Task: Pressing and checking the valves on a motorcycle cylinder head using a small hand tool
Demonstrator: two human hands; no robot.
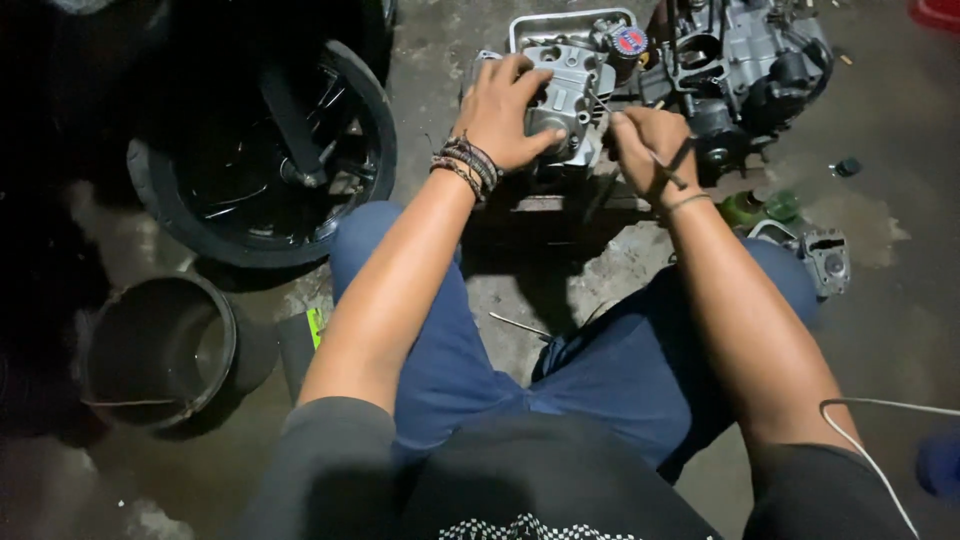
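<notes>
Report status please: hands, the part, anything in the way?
Left hand gripping the cylinder head. Right hand closed on a thin tool at its side. Engine close behind; nothing between the hands.

Count, head view. Hands: 2, a left hand (505, 112) and a right hand (648, 150). Grey engine castings: 2, one cylinder head (568, 95) and one engine block (745, 70). Tyred wheels: 1 (262, 150). Dark buckets: 1 (160, 350). Green bottles: 1 (760, 208). Small loose grey covers on the floor: 1 (825, 262). Thin metal rods on the floor: 1 (520, 325).
</notes>
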